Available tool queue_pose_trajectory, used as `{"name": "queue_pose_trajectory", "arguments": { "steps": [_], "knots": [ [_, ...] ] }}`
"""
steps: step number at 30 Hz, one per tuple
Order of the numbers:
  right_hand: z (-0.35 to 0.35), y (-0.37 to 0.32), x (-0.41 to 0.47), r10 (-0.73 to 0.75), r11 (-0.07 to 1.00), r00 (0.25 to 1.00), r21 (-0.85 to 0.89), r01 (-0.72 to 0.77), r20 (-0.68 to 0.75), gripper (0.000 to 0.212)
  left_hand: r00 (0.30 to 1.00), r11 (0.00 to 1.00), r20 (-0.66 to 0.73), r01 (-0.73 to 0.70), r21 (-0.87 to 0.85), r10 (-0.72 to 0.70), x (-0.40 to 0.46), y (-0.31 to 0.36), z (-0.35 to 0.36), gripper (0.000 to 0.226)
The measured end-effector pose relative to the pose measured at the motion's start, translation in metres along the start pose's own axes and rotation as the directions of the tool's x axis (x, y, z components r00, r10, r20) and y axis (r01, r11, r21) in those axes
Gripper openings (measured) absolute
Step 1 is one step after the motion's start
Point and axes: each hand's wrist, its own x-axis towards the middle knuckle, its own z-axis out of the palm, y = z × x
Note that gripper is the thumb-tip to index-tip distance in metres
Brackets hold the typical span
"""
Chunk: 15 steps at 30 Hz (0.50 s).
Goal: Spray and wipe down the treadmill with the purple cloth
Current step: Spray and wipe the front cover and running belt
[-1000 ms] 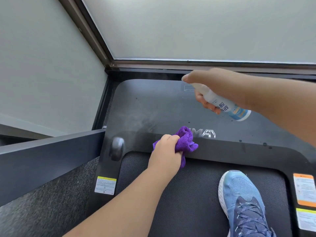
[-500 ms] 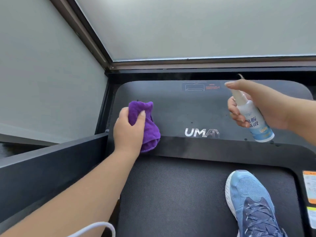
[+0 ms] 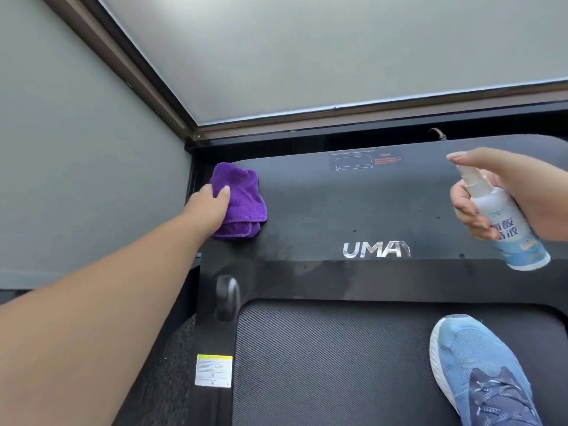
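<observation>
Here, in the head view, take the silver "UMAY" logo (image 3: 376, 249) on the treadmill (image 3: 338, 204) hood as your landmark. Beyond the logo, at the hood's far edge, sits a printed panel (image 3: 365, 161) with an outline drawing and orange lettering too small to read. On the near left of the logo, on the side rail, is a white sticker with a yellow band (image 3: 214, 371); its text is too fine to read. The spray bottle (image 3: 507, 222), right of the logo, carries Chinese characters on a white and blue label.

Near of the logo runs the dark textured belt (image 3: 322, 364), and your blue shoe (image 3: 479, 373) stands on it, to the near right. A small wheel (image 3: 227, 298) sits on the rail, near left of the logo. A grey wall and window frame rise beyond the hood.

Your left hand (image 3: 209, 210) reaches far left of the logo, arm stretched out, fingers curled over the purple cloth (image 3: 242, 201), which lies bunched on the hood's far left corner. Your right hand (image 3: 491, 192) wraps the bottle in a closed grip, index finger laid over the nozzle, bottle tilted with its base toward you.
</observation>
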Motion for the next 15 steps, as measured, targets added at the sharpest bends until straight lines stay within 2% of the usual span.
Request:
{"name": "queue_pose_trajectory", "arguments": {
  "steps": [2, 3, 4, 5, 6, 7, 11, 15],
  "knots": [
    [-0.004, 0.003, 0.001, 0.003, 1.000, 1.000, 0.022, -0.003, 0.016, 0.077, 0.992, 0.991, -0.092, -0.082, 0.102, 0.092, -0.002, -0.002, 0.015, 0.063],
    [-0.005, 0.004, 0.001, 0.004, 1.000, 1.000, 0.026, -0.005, 0.025, 0.078, 0.963, 0.972, -0.197, -0.147, 0.182, 0.183, -0.009, -0.001, 0.021, 0.068],
    [-0.007, 0.006, 0.001, 0.008, 1.000, 0.999, 0.029, -0.009, 0.034, 0.080, 0.906, 0.931, -0.287, -0.232, 0.280, 0.312, -0.017, -0.001, 0.025, 0.070],
    [-0.009, 0.008, 0.000, 0.014, 0.999, 0.999, 0.029, -0.015, 0.041, 0.081, 0.840, 0.873, -0.312, -0.326, 0.364, 0.443, -0.025, 0.000, 0.028, 0.070],
    [-0.011, 0.010, -0.001, 0.023, 0.999, 0.999, 0.026, -0.024, 0.046, 0.082, 0.793, 0.811, -0.281, -0.403, 0.425, 0.541, -0.030, -0.001, 0.033, 0.070],
    [-0.012, 0.011, -0.002, 0.033, 0.999, 0.998, 0.025, -0.034, 0.049, 0.082, 0.779, 0.764, -0.217, -0.448, 0.464, 0.589, -0.033, -0.005, 0.038, 0.074],
    [-0.015, 0.017, -0.006, 0.041, 0.998, 0.998, 0.036, -0.043, 0.044, 0.082, 0.877, 0.752, 0.039, -0.433, 0.497, 0.480, -0.035, -0.016, 0.046, 0.102],
    [-0.010, 0.018, -0.007, 0.041, 0.998, 0.998, 0.042, -0.043, 0.055, 0.082, 0.871, 0.637, 0.134, -0.443, 0.630, 0.473, -0.027, -0.016, 0.029, 0.091]
  ]
}}
